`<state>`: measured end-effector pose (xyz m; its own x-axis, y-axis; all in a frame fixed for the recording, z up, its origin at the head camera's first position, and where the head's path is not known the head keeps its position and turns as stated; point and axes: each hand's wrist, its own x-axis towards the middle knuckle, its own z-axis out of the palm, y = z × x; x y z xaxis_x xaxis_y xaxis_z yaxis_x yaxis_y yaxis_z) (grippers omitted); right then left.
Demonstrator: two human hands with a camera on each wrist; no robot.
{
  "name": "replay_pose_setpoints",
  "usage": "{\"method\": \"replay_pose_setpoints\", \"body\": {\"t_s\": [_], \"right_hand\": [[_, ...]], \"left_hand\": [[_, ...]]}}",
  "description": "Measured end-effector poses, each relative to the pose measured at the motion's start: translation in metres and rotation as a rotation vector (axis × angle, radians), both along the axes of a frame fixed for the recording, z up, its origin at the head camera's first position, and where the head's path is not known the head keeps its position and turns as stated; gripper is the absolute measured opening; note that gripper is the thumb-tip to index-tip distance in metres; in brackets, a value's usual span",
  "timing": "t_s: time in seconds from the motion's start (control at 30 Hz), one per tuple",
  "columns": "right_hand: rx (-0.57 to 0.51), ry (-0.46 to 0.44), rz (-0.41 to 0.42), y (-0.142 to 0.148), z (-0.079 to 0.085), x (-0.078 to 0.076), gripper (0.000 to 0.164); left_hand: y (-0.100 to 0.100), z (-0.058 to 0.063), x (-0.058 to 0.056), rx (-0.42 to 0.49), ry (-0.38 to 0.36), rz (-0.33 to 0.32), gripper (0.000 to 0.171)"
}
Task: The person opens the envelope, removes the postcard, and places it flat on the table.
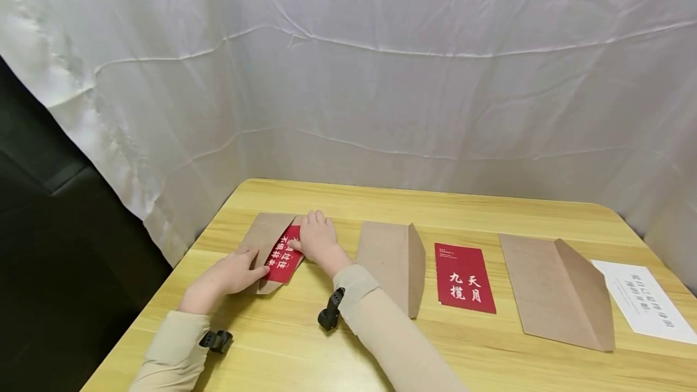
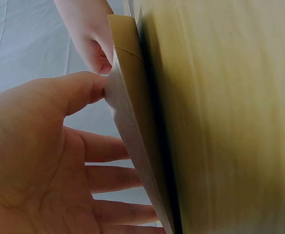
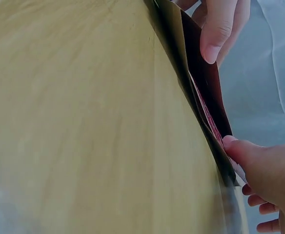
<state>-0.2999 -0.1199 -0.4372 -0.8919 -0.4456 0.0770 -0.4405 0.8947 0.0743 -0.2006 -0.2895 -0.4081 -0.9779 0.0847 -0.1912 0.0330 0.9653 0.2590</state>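
A brown paper envelope (image 1: 268, 227) lies at the table's left, its mouth facing right. Partway inside it is a red card (image 1: 283, 264) with white characters. My left hand (image 1: 235, 271) holds the envelope, thumb at the edge of the mouth and fingers along the upper layer. In the left wrist view, the left fingers (image 2: 111, 178) extend against the paper. My right hand (image 1: 318, 238) grips the card's outer side. In the right wrist view the right thumb (image 3: 241, 148) presses at the card's edge, while the envelope's upper layer (image 3: 208, 73) stands raised from the card.
On the wooden table (image 1: 283, 343), rightward, lie a second brown envelope (image 1: 383, 259), a red card with white characters (image 1: 464, 277), a third brown envelope (image 1: 544, 289) and a white card (image 1: 642, 298). A pale curtain (image 1: 414, 107) hangs behind the table.
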Motion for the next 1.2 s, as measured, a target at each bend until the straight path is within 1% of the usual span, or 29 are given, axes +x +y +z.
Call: {"method": "replay_pose_setpoints", "body": {"t_s": [0.17, 0.4, 0.67, 0.83, 1.03, 1.2], "right_hand": [[-0.006, 0.045, 0.005, 0.002, 0.001, -0.001, 0.079], [0.003, 0.072, 0.013, 0.008, 0.001, -0.007, 0.080], [0.003, 0.054, 0.022, 0.017, 0.005, -0.008, 0.078], [0.001, 0.036, 0.010, 0.023, 0.006, -0.008, 0.078], [-0.026, 0.031, 0.007, 0.029, 0.008, -0.005, 0.077], [-0.027, 0.027, 0.008, 0.034, 0.010, -0.002, 0.076]], "left_hand": [[-0.001, 0.000, -0.001, 0.014, -0.004, -0.002, 0.069], [0.000, 0.001, -0.003, 0.014, -0.011, 0.001, 0.070], [0.002, 0.002, -0.003, 0.017, -0.026, 0.010, 0.070], [0.001, 0.002, -0.002, 0.021, -0.028, 0.011, 0.070], [0.000, 0.002, -0.001, 0.020, -0.027, 0.015, 0.069], [-0.002, 0.000, -0.001, 0.014, -0.020, 0.018, 0.070]]}}
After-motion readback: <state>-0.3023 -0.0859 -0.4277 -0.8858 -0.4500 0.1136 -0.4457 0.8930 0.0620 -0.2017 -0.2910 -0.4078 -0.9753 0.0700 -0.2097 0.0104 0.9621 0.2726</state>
